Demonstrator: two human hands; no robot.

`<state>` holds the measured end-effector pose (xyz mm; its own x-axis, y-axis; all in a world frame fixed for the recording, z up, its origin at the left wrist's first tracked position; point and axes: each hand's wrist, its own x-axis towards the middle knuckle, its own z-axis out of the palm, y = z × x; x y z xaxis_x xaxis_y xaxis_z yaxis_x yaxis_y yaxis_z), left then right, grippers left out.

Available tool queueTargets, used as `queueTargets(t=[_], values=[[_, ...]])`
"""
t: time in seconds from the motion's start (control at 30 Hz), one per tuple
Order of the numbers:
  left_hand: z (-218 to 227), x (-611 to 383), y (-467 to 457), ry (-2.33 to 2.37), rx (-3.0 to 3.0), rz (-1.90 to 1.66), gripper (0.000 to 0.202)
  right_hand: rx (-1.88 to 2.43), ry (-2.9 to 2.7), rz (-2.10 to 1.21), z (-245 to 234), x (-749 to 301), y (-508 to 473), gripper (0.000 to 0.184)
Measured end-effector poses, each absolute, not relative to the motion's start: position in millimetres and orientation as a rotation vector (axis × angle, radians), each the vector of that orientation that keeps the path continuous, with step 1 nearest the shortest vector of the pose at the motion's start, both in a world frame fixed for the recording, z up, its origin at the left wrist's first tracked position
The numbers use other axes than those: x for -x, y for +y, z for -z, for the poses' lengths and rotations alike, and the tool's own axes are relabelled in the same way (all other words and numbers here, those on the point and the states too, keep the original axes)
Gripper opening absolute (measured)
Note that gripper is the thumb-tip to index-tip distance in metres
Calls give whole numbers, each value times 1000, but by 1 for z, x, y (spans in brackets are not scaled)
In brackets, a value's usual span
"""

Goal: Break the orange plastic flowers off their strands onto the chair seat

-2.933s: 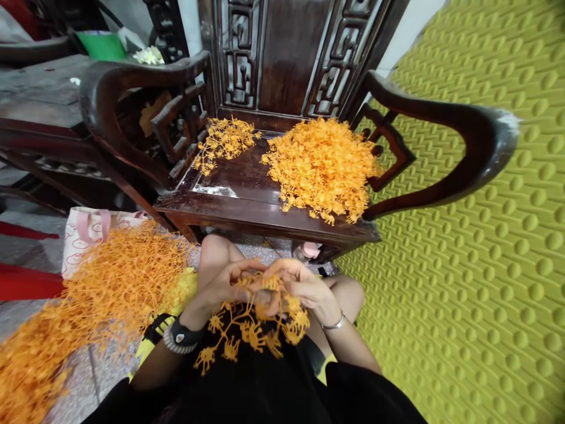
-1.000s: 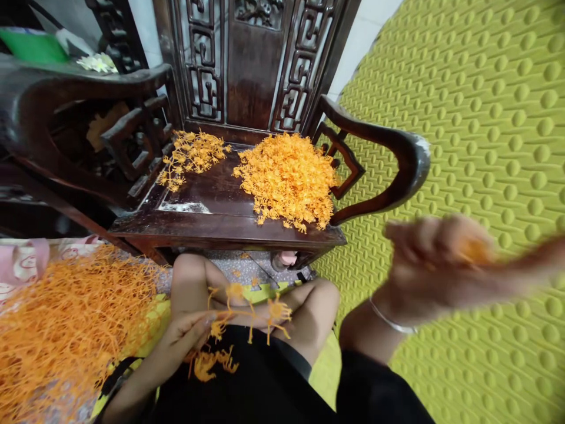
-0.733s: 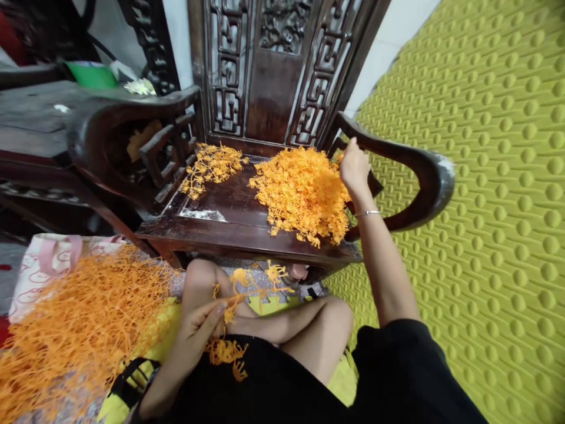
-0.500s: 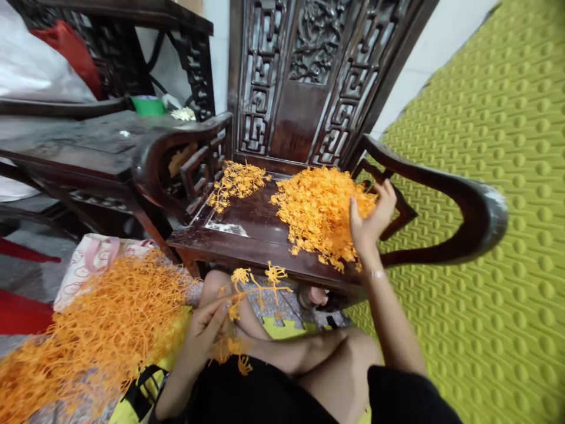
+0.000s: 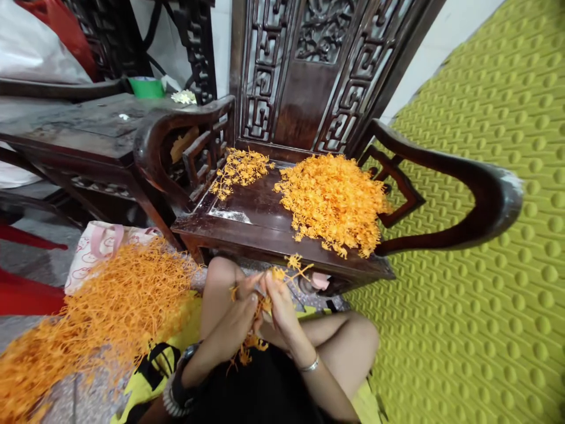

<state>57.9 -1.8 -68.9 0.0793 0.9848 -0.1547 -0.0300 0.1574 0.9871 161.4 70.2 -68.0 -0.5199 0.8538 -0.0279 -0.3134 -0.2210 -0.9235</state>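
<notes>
My left hand (image 5: 233, 321) and my right hand (image 5: 280, 309) are together over my lap, both pinched on an orange plastic sprig (image 5: 289, 269) with small flower-like tips. More orange pieces hang below the hands. In front of me stands a dark carved wooden armchair (image 5: 247, 227). On its seat lies a big heap of small orange pieces (image 5: 333, 200) at the right and a smaller bunch of orange sprigs (image 5: 241, 169) at the back left.
A large pile of orange stalks (image 5: 92, 312) lies on the floor at my left, over a pink-and-white bag (image 5: 99, 247). A dark wooden table (image 5: 66, 132) with a green cup (image 5: 148, 87) stands at the left. A green bumpy mat (image 5: 477, 294) covers the floor at the right.
My right hand reached to the big heap on the chair seat, then came back to my lap and joined my left hand on the sprig.
</notes>
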Motion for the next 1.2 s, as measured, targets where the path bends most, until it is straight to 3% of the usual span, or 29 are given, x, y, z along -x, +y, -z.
queueTargets(t=[0.17, 0.33, 0.43, 0.53, 0.6, 0.77, 0.87, 0.97, 1.1, 1.2], values=[[64, -63, -9, 1269, -1259, -942, 50, 530, -480, -2182, 61, -169, 70, 53], [65, -67, -7, 1188, -1392, -892, 35, 441, -441, -2254, 46, -186, 82, 47], [69, -68, -4, 1131, -1324, -963, 34, 412, -596, -2062, 45, -184, 83, 47], [74, -70, -1, 1021, -1117, -1080, 36, 447, -881, -1835, 56, -179, 72, 75], [78, -72, 1, 1005, -1041, -1114, 36, 471, -1098, -1865, 69, -179, 63, 86], [88, -79, -1, 1127, -1022, -1083, 41, 695, -1259, -2043, 87, -181, 48, 32], [89, -84, -6, 1215, -1128, -1077, 41, 776, -875, -2051, 79, -174, 49, 51], [87, -86, -9, 1246, -1228, -1055, 44, 570, -532, -2071, 60, -173, 55, 65], [79, -83, -15, 1130, -1281, -954, 42, 251, -383, -2238, 37, -191, 63, 68], [68, -78, -23, 1063, -1291, -836, 42, 106, -407, -2170, 22, -212, 65, 65]])
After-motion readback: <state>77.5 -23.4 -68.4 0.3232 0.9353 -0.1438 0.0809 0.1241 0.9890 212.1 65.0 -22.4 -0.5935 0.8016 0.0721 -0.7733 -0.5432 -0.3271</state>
